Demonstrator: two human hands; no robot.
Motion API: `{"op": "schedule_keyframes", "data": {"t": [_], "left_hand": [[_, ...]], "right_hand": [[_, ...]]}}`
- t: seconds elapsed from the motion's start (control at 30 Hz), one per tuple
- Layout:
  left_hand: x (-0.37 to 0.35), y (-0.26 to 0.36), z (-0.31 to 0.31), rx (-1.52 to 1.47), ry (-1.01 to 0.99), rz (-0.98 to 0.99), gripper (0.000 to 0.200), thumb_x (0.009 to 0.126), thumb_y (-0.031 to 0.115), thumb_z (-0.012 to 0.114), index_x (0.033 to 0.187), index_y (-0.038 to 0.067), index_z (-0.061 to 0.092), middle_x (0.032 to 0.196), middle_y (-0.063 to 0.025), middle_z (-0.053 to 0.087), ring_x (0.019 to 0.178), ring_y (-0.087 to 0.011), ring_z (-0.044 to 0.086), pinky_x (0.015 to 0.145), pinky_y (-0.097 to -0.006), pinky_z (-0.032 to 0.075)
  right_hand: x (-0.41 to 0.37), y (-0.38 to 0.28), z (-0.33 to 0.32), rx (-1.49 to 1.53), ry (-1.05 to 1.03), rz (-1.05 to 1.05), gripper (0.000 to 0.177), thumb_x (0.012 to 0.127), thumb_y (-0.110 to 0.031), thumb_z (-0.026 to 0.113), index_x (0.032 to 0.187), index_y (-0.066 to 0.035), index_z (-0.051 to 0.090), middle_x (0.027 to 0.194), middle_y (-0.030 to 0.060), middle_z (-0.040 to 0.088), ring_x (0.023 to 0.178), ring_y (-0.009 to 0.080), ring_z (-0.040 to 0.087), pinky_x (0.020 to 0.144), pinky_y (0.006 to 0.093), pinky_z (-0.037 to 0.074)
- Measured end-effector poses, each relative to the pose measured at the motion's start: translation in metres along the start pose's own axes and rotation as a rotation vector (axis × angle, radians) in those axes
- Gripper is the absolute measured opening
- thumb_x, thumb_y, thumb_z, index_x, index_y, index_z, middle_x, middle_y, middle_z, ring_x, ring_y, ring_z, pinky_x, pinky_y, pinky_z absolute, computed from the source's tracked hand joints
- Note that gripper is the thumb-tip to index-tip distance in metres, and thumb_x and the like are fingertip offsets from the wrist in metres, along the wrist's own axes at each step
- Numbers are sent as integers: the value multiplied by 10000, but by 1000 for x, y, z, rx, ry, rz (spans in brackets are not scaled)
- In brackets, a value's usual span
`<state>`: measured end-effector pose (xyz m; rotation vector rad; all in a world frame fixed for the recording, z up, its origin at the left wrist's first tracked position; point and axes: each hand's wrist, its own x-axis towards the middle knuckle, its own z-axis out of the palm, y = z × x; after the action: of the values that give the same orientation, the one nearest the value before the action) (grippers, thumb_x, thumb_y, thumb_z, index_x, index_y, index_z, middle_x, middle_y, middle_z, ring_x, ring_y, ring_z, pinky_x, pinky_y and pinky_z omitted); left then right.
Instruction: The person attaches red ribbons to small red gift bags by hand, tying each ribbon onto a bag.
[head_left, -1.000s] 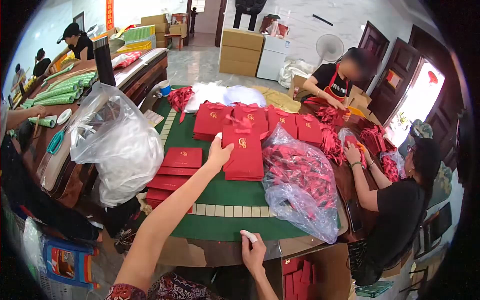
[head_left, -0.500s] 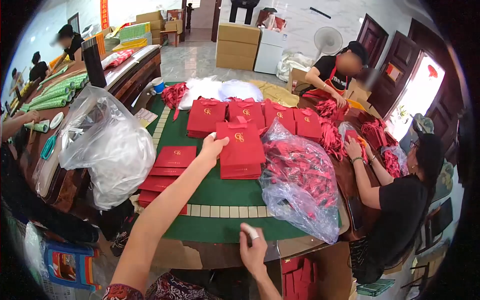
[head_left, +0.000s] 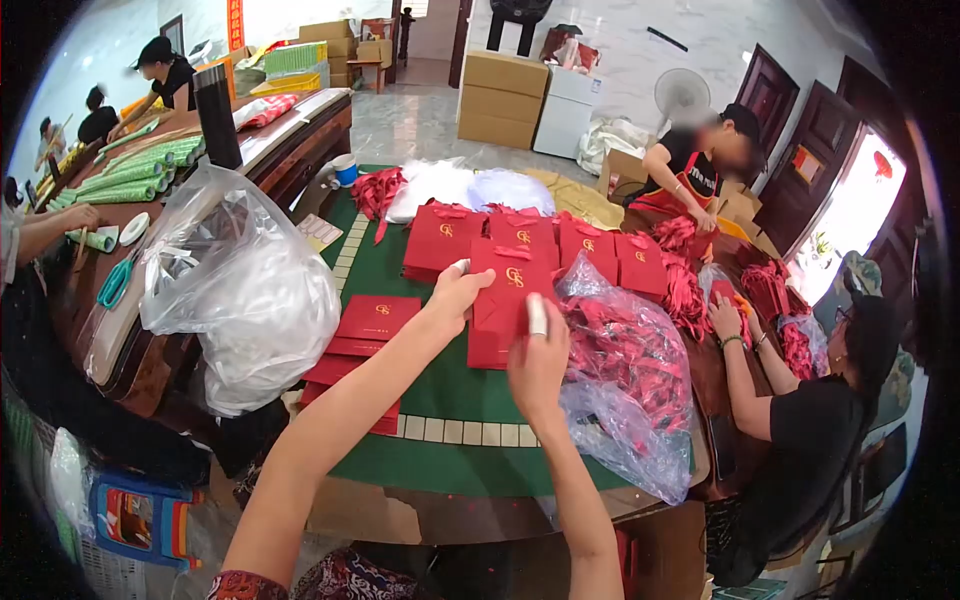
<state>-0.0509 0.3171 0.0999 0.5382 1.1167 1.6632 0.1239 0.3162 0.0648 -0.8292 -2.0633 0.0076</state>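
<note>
at the far left a co-worker's hand (head_left: pixel 84 216) rests by a bundle of green rolls (head_left: pixel 135 172), with teal scissors (head_left: pixel 115 284) nearer the camera and a tall dark cylinder (head_left: pixel 216 116) standing upright beyond. next comes a clear plastic bag (head_left: pixel 250 300), full of something white, bulging at the left side of the green-covered worktop (head_left: pixel 435 470). just right of it, flat red paper bags (head_left: pixel 376 318) with gold lettering lie overlapped in a pile, and a blue-and-white cup (head_left: pixel 345 170) stands farther back.

the left hand (head_left: pixel 460 295) reaches over this pile, its fingers pinching the left edge of a front red bag (head_left: pixel 512 268); a fingertip there wears a white wrap (head_left: pixel 461 265). this front red bag is near the middle of the worktop, its gold emblem facing the camera, before a row of upper red bags (head_left: pixel 437 240) stacked side by side. whether it is lifted clear of the surface cannot be told. the right hand (head_left: pixel 540 360) is at its lower right, partly covering it, one finger bandaged in white; its fingers are bent and blurred, so whether they grip cannot be told.

just right of the hand, a transparent sack (head_left: pixel 640 345) of red ribbons spreads toward the worktop's edge. beyond it, a person in a red apron (head_left: pixel 690 170) and another in a black top (head_left: pixel 815 415) handle red ribboned pieces (head_left: pixel 680 290).
</note>
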Motion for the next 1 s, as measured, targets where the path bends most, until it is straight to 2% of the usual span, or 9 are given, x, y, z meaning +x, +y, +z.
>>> {"op": "schedule_keyframes", "data": {"t": [0.1, 0.17, 0.2, 0.23, 0.3, 0.33, 0.47, 0.9, 1.0], "left_hand": [[12, -5, -10, -72, 56, 51, 322, 962, 24, 561, 1277, 10, 499, 1214, -141, 627, 1086, -284, 652, 915, -454, 571], [13, 3, -18, -161, 128, 55, 276, 945, 30, 580, 1217, 22, 532, 1129, -122, 647, 999, -248, 676, 841, -437, 593], [14, 6, -23, -163, 127, 56, 276, 945, 30, 580, 1217, 22, 532, 1129, -122, 647, 999, -248, 676, 841, -437, 593], [16, 8, -29, -213, 123, 70, 275, 948, 24, 570, 1220, 26, 526, 1136, -120, 644, 1008, -253, 672, 853, -444, 591], [19, 16, -41, -314, 115, 105, 275, 955, 11, 549, 1226, 35, 513, 1151, -116, 639, 1024, -262, 665, 876, -456, 586], [19, 19, -47, -309, 124, 75, 275, 956, 14, 548, 1228, 42, 516, 1157, -114, 642, 1031, -264, 661, 876, -458, 585], [7, 27, -61, -293, 179, 71, 272, 956, 15, 548, 1225, 40, 518, 1156, -117, 644, 1028, -262, 665, 879, -457, 584], [-2, 22, -93, -347, 188, 38, 256, 964, 38, 548, 1218, 46, 518, 1162, -116, 643, 1034, -274, 667, 885, -457, 583], [-1, 21, -99, -360, 165, 21, 261, 963, 40, 553, 1221, 51, 518, 1166, -116, 641, 1040, -275, 664, 889, -461, 581]], "right_hand": [[-7, 13, 2, 98, 98, 92, 621, 805, 30, 604, 1401, 53, 433, 1266, 266, 506, 1164, 427, 516, 1022, 452, 423], [-14, 32, 11, 133, -59, 286, 577, 839, 19, 606, 1390, 59, 437, 1217, 276, 526, 1112, 431, 546, 982, 455, 447], [-17, 46, 23, 109, -79, 286, 511, 872, -94, 666, 1321, 68, 484, 1164, 288, 559, 1050, 453, 580, 910, 474, 485], [-18, 58, 34, 108, -78, 284, 511, 872, -94, 666, 1321, 68, 484, 1164, 288, 559, 1050, 453, 580, 910, 474, 485], [-15, 72, 49, -76, -277, 326, 525, 865, -264, 725, 1221, 73, 535, 1088, 291, 601, 985, 468, 608, 841, 503, 513], [-11, 75, 53, -186, -370, 367, 658, 804, -451, 766, 1139, 77, 562, 1066, 280, 629, 973, 464, 631, 832, 510, 526], [4, 80, 63, -282, -613, 624, 837, 698, -601, 805, 1146, 66, 572, 1140, 268, 658, 1079, 414, 650, 883, 485, 530], [22, 64, 57, -340, -654, 807, 944, 633, -629, 836, 1271, 18, 580, 1257, 204, 651, 1185, 360, 616, 1006, 519, 453], [22, 64, 55, -241, -758, 871, 905, 645, -604, 842, 1277, -5, 596, 1296, 222, 613, 1230, 364, 573, 1047, 510, 416]]}}
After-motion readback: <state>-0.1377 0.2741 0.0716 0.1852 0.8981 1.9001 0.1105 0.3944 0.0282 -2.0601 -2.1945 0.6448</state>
